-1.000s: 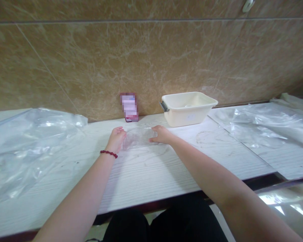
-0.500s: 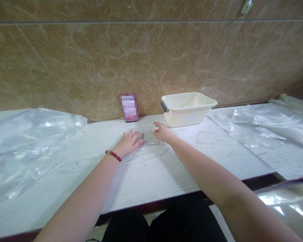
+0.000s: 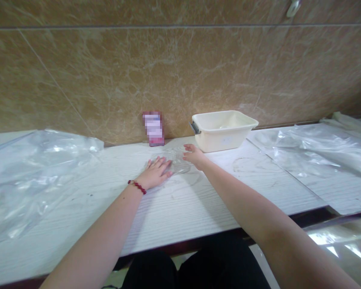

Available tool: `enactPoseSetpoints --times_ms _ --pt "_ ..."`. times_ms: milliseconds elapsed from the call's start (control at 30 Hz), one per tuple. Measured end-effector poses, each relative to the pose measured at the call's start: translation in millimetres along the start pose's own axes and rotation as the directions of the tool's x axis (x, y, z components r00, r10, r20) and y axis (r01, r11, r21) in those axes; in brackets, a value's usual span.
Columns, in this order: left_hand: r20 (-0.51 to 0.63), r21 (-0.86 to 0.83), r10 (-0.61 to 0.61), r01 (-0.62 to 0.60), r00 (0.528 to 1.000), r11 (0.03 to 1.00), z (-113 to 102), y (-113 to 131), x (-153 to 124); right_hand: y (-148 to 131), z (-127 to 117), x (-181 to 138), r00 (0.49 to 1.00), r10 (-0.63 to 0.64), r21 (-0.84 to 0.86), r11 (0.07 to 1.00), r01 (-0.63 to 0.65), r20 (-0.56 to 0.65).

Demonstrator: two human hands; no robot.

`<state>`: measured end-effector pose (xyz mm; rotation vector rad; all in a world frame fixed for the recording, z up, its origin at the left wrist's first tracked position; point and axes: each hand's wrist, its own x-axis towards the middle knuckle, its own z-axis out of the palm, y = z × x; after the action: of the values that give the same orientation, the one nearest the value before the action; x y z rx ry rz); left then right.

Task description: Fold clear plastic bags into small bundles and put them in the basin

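Observation:
A small piece of clear plastic (image 3: pixel 179 163), possibly a thin bag or film, lies on the white wood-grain table in front of me. My left hand (image 3: pixel 157 173), with a red bead bracelet at the wrist, rests palm down on its left part, fingers spread. At its right edge is my right hand (image 3: pixel 195 156), fingers apart and curved toward the plastic; whether it touches the plastic I cannot tell. Just behind the right hand stands a cream plastic bin (image 3: pixel 224 138) with a grey handle clip.
A phone-like rectangle (image 3: pixel 154 129), its face blurred out, leans on the brown marble wall. Large clear plastic sheeting (image 3: pixel 45 160) covers the table's left side, and more crumpled plastic (image 3: pixel 307 150) lies at the right. The table's front edge (image 3: pixel 192 243) runs just before my legs.
My left hand has shifted slightly right and toward me, flattening on the clear plastic. The right hand has moved very little, its fingers a bit more spread.

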<state>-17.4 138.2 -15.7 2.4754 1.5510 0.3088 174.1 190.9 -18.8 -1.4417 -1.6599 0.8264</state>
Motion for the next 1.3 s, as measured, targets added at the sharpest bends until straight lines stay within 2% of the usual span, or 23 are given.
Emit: enactPoseSetpoints --times_ms 100,167,267,367,533,667,767,933,1033,1167,1300 --pt "0.010 0.014 -0.005 0.005 1.000 1.000 -1 2 -1 -5 -5 -1 0.996 -0.048 -0.130 0.991 0.038 -0.073" --pt "0.019 0.033 -0.008 0.008 1.000 0.999 -2 3 -1 -10 -8 -4 0.980 -0.174 -0.246 0.958 0.145 -0.099" --pt "0.030 0.045 -0.006 0.005 1.000 0.999 -2 3 -1 -21 -4 -14 0.923 -0.384 -0.358 0.861 0.362 0.010" --pt "0.034 0.039 -0.004 0.003 0.999 0.999 -2 3 -1 -33 8 -25 0.887 -0.436 -0.390 0.799 0.458 0.148" --pt "0.044 0.067 0.008 -0.011 0.999 0.998 -1 2 -1 -48 33 -33 0.888 -0.382 -0.481 0.747 0.460 0.256" --pt "0.097 0.150 -0.008 -0.006 0.995 0.989 -3 3 -1 -45 40 -30 0.904 -0.252 -0.612 0.669 0.421 0.346" --pt "0.136 0.218 -0.033 0.003 0.990 0.976 -4 5 -1 -38 38 -28 0.931 -0.147 -0.676 0.651 0.345 0.334" --pt "0.155 0.235 -0.054 0.016 0.986 0.972 -5 5 -1 -31 36 -31 0.960 -0.084 -0.699 0.669 0.253 0.267" --pt "0.121 0.184 -0.062 0.039 0.991 0.982 -7 3 -1 -31 37 -33 0.964 -0.068 -0.694 0.682 0.232 0.256" --pt "-0.021 0.123 -0.047 0.050 0.999 0.991 -10 8 3 -31 36 -35 0.962 -0.040 -0.698 0.680 0.223 0.269" --pt "-0.063 0.076 0.063 -0.058 0.996 0.995 -5 23 15 -32 34 -37 0.950 -0.010 -0.725 0.644 0.244 0.311"
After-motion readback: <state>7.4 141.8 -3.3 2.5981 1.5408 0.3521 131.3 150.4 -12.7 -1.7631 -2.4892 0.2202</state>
